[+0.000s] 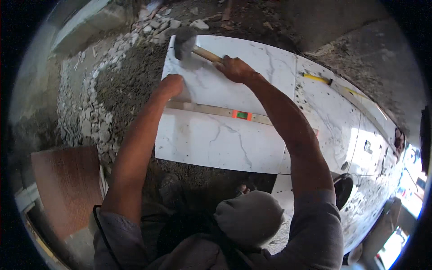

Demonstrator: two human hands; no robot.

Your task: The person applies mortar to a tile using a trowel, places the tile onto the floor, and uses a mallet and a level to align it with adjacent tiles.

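My right hand (236,69) grips the wooden handle of a mallet (207,55). Its dark, blurred head (184,43) is over the far left corner of a large white tile (243,51) with grey veins. Fingers curled, my left hand (173,86) is at that tile's left edge; whatever it may hold is hidden. Just nearer than this hand, a long spirit level (202,108) with an orange-framed green vial lies across the white surface. My right forearm passes over the level's right part.
Dark wet mortar (128,85) and broken stones (92,121) border the tile on the left. More laid tiles (328,112) extend right, carrying a yellow tape measure (317,78) and a long straight bar (360,105). A brown textured board (67,189) is at lower left, a dark round container (343,191) at right.
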